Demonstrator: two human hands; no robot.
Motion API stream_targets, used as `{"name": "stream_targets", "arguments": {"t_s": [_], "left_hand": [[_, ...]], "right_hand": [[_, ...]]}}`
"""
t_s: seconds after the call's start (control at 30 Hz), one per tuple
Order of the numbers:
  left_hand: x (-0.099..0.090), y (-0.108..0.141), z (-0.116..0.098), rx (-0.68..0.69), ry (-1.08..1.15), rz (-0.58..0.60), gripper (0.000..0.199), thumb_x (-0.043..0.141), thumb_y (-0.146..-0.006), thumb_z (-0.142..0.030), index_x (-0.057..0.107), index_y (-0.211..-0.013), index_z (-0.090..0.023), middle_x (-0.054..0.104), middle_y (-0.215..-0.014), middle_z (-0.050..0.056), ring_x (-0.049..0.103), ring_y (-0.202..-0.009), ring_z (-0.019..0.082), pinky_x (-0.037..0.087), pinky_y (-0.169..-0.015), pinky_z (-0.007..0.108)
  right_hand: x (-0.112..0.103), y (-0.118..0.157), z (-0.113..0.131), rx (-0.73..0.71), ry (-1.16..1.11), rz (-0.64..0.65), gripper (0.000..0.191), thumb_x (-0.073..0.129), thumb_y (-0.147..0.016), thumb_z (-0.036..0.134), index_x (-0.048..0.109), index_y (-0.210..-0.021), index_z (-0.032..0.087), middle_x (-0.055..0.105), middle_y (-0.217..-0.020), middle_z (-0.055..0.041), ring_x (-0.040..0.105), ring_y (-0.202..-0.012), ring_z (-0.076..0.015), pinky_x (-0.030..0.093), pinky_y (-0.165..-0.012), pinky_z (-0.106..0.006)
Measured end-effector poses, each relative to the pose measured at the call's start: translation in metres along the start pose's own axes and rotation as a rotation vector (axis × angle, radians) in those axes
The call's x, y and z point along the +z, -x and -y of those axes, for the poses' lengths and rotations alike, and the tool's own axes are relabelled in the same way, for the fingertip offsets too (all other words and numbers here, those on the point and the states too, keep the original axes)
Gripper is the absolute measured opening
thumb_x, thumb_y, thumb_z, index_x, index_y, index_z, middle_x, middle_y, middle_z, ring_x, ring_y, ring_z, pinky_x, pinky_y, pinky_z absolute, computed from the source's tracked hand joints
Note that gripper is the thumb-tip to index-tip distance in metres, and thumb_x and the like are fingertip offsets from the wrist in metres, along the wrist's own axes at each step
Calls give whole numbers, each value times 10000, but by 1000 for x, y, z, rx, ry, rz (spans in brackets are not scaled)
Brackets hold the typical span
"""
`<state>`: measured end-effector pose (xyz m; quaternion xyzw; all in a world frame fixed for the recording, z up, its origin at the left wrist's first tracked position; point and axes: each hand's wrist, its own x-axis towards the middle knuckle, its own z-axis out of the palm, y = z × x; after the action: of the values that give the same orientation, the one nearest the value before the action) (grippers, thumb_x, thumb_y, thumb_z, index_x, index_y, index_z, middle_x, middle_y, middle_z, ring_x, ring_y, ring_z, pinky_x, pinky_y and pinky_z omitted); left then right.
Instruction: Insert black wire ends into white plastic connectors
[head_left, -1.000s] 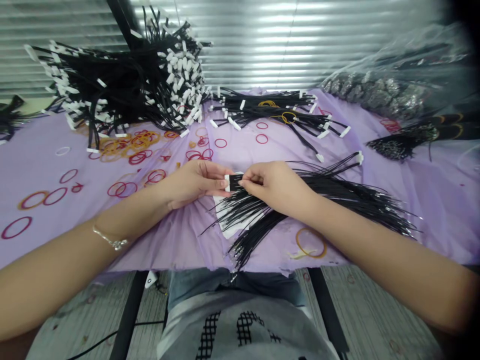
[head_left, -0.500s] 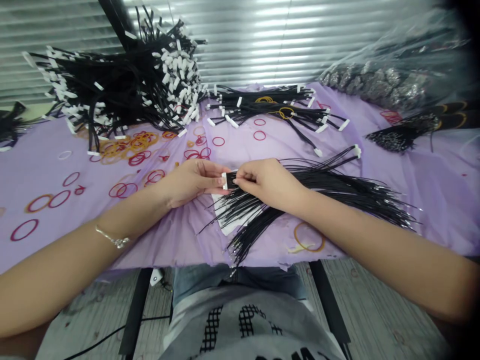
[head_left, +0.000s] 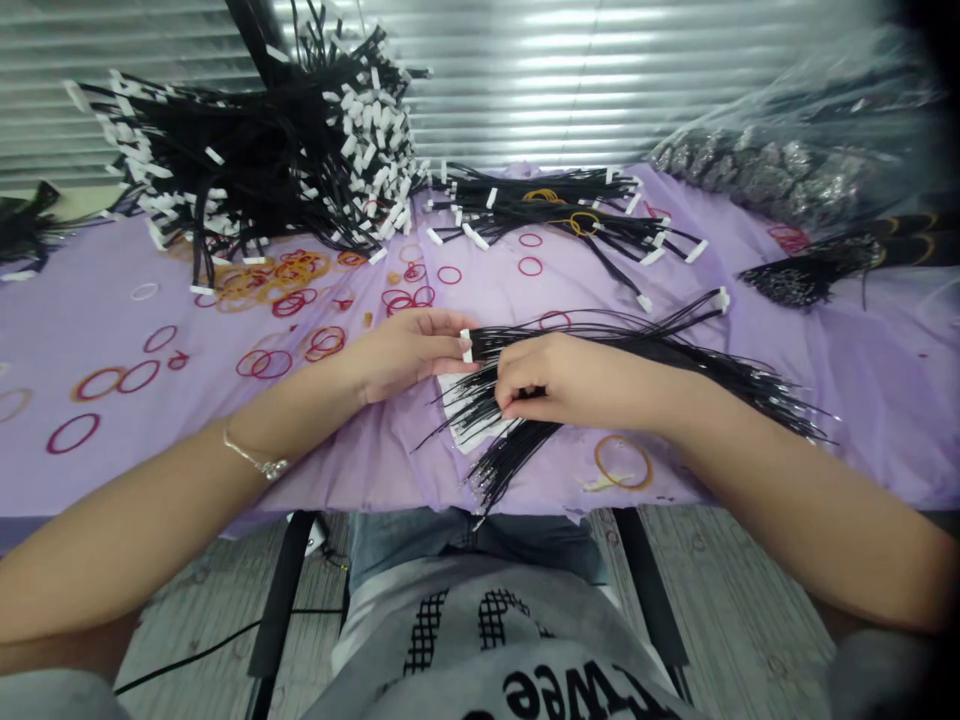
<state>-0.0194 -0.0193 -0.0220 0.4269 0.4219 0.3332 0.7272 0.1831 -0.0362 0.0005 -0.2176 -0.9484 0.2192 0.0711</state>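
- Left hand [head_left: 409, 352], fingers nearly closed, pinches a small white plastic connector [head_left: 466, 345] at one end of a fanned bundle of thin black wires [head_left: 615, 340].
- Right hand [head_left: 574, 380], fingers curled, grips those wires just beside it, above lilac plastic sheeting [head_left: 352, 480].

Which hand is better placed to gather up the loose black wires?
Probably the right hand: it lies on and among the black wires, while the left hand sits off to the side at their white connector.

One left hand [head_left: 409, 352], one right hand [head_left: 562, 380], one white connector [head_left: 467, 345], five black wire bundles [head_left: 255, 165]
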Motion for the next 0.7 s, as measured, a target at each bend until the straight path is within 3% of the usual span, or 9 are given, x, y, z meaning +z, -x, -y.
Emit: {"name": "stream_targets", "arguments": {"t_s": [0.27, 0.43, 0.7], "left_hand": [[-1, 1, 1, 8, -11, 19, 200, 544, -771, 58, 651, -872, -77, 702, -816, 44, 673, -719, 110, 547, -766, 249], [-1, 1, 0, 1, -18, 30, 192, 551, -773, 44, 654, -876, -81, 704, -840, 50, 672, -731, 110, 542, -784, 253], [0, 1, -1, 14, -32, -6, 203, 593, -748, 41, 685, -890, -70, 714, -856, 79, 683, -733, 134, 550, -774, 268]], "right_hand": [[2, -1, 0, 106, 33, -18, 147, 557, -814, 108, 681, -770, 174, 653, -794, -33, 570, -748, -131, 429, -729, -266], [7, -2, -2, 172, 3, -25, 62, 615, -774, 128, 664, -790, 163, 629, -824, -26, 556, -747, -131, 424, -722, -263], [9, 3, 4, 165, 97, -8, 140, 456, -860, 122, 574, -788, 145, 606, -863, -77, 533, -789, -165, 395, -748, -285]]}}
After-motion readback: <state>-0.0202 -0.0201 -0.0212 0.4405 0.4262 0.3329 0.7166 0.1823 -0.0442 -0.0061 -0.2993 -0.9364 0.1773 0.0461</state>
